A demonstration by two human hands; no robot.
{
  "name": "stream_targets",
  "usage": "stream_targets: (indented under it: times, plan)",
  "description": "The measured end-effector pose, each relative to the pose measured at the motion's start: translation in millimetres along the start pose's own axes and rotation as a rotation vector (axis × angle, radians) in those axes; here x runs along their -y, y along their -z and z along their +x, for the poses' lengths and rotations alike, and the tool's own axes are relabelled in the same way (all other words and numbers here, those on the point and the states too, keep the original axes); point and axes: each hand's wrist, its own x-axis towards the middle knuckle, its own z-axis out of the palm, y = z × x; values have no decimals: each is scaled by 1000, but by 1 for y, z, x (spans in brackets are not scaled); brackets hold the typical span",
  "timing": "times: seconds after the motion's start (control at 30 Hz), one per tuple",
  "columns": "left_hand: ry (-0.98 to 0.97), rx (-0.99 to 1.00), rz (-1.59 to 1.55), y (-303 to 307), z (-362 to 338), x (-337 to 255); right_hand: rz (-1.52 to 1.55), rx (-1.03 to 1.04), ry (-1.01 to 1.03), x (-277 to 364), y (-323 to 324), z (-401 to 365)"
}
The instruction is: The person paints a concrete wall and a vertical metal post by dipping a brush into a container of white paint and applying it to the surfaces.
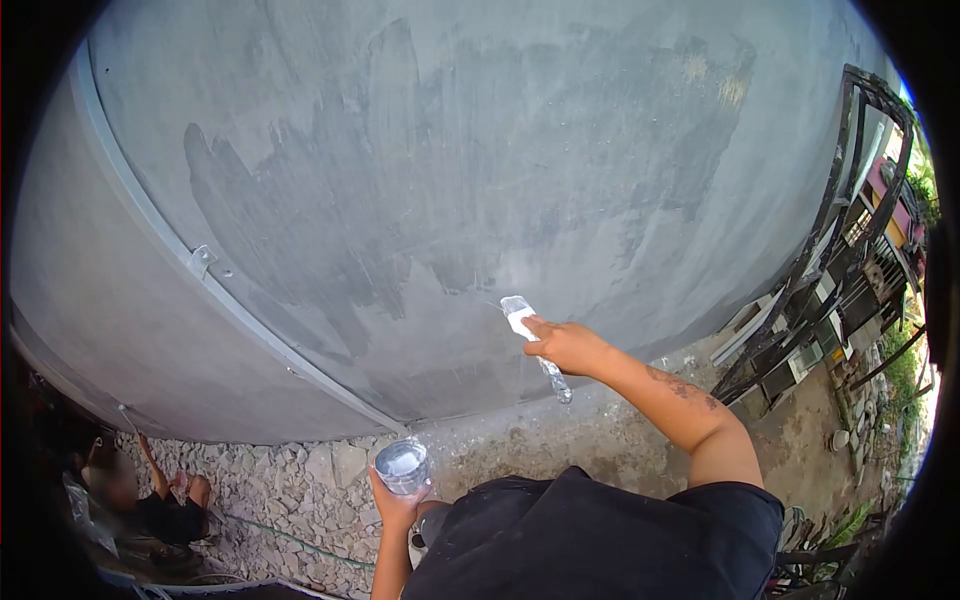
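Note:
My right hand (pixel 565 347) is closed round a paint-covered brush (pixel 520 318), its pale bristles up against the grey wall (pixel 480 200) and its handle pointing down. Darker wet-looking strokes cover the wall above the brush. Low and to the left, my left hand (pixel 393 500) grips a small round container (pixel 402 466) with grey paint inside, its fingers wrapped round the side.
A pipe (pixel 235 300) runs down the wall at the left. Another person (pixel 160 505) crouches at the lower left beside rubble (pixel 290 490). Stacked frames and boards (pixel 800 330) lean at the right. A green hose (pixel 300 543) crosses the stones.

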Motion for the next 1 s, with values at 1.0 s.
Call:
stream_targets:
  times: [1.0]
  plan:
    - [27, 94, -62, -1, 3, 4, -150, -271, -119, -38, 84, -25]
